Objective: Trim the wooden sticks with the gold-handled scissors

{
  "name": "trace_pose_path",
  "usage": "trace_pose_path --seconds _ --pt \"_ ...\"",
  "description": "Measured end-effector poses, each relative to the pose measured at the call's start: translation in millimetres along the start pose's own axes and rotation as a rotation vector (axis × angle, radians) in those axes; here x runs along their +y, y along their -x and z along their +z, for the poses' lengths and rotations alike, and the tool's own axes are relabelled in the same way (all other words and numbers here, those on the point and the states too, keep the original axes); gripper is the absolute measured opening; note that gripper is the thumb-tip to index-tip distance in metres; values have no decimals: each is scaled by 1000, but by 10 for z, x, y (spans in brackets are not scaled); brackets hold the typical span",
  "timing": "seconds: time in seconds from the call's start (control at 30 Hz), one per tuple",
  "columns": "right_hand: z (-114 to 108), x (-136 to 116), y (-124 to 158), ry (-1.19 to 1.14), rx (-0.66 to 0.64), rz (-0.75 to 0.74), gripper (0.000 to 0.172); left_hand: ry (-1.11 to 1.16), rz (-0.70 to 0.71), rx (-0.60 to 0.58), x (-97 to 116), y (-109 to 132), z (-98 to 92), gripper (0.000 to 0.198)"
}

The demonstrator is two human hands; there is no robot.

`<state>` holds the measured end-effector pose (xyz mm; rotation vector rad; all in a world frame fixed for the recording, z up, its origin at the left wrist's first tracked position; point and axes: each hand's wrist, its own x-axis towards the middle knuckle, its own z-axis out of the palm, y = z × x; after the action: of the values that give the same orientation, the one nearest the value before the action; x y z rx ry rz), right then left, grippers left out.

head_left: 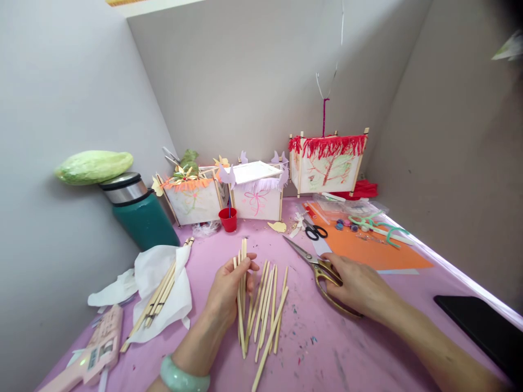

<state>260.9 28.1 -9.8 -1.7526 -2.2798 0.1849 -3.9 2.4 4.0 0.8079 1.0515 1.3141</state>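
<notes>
Fingers (245, 265) pinch wooden sticks (242, 283) — right hand (359, 288) on scissors (316, 265).

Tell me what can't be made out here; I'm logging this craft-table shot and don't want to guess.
Head view only:
- Scissors: handle loops partly covered by the right hand.
- Sticks in the left hand: count unclear, they overlap.
- Pink device: cut off by the bottom edge.
- Beads: too small to identify.

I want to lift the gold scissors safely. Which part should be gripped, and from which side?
Grip the gold scissors by the handle loops, coming from the near right, where the right hand already rests on them. The blades are shut and point away to the far left, so that end is best avoided.
</notes>
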Motion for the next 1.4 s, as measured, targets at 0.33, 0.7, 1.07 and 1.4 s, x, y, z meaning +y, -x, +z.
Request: trace_pose_path --seconds 0.33,0.7,1.07,1.4 --pt "33 -182 -14 -761 125 10 49 -54 45 -79 31 62 26 50" --pt "121 -362 125 -402 172 -319 35 -30 38 -85 50 102 80 39" --pt "233 -281 140 -197 265 -374 56 -88 60 -69 82 95 82 32" --pt "252 -332 155 -33 316 -388 54 -46 49 -53 36 88 64 23"
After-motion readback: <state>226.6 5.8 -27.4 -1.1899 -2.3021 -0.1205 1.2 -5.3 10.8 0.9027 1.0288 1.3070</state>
